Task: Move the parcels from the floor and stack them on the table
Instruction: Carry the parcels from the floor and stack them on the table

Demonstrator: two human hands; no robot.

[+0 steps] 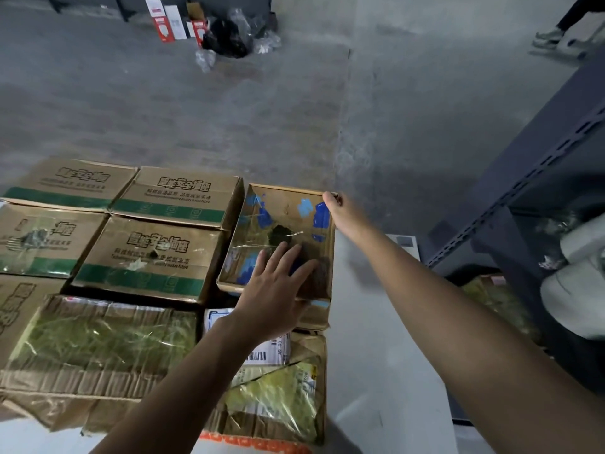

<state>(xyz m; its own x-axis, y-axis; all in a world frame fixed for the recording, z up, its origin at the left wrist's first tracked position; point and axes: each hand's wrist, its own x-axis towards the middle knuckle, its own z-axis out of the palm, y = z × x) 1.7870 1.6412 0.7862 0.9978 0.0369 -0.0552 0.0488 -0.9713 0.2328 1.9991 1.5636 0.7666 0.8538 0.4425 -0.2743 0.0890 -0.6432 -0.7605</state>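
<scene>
A flat brown parcel [288, 217] with blue tape patches and a dark hole lies on top of other boxes at the right end of the stack. My left hand [278, 286] rests flat on its near part, fingers straight and spread. My right hand [340, 211] grips its far right corner, fingers curled over the edge. To the left sit several brown cartons with green bands [176, 198]. Nearer me lie a torn, tape-wrapped carton [98, 342] and a parcel with a barcode label [278, 381].
The white table top [360, 371] shows to the right of the stack. A dark metal shelf rack [530, 191] stands on the right. Far off on the grey floor are red-and-white boxes [163, 24] and plastic bags [229, 37]. A person's foot [550, 37] is at top right.
</scene>
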